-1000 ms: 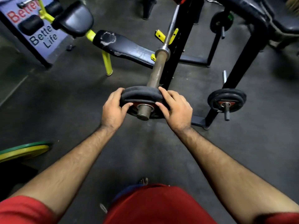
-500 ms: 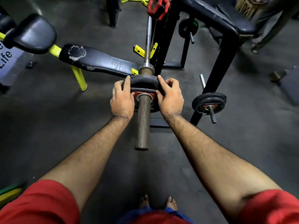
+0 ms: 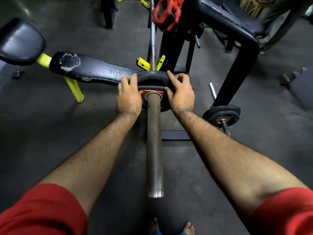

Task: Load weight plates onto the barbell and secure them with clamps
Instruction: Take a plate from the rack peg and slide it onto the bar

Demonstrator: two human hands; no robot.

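- Black rubber-rimmed weight plate [image 3: 152,77] with red centre, threaded on barbell sleeve [image 3: 154,141], pushed far up the sleeve, close to the thin chrome bar shaft [image 3: 152,36]; most of the sleeve bare and pointing back toward the camera
- Left hand [image 3: 129,97] clasped on the plate's left edge, fingers curled over the rim, thumb toward the red hub; holding the plate
- Right hand [image 3: 180,92] clasped on the plate's right edge, index finger stretched over the top of the rim, remaining fingers bent; also holding the plate
- Red barbell clamp [image 3: 165,14] perched up on the black rack upright [image 3: 171,48], just right of the shaft, well apart from both hands; not on the sleeve
- Worn black bench pad [image 3: 91,70] on yellow legs [image 3: 74,89] lying left of the plate, its near end just behind the left hand's fingers; rounded black headrest pad [image 3: 20,41] farther left
- Yellow bar hooks [image 3: 144,64] flanking the shaft just beyond the plate
- Spare weight plate [image 3: 221,113] stored on a peg of the black frame [image 3: 237,68], right of the right wrist; another small plate [image 3: 194,32] on a higher peg behind
- Red sleeves [image 3: 42,211] at both lower corners; bare toes [image 3: 171,226] on the dark floor [image 3: 50,133] beneath the sleeve's end
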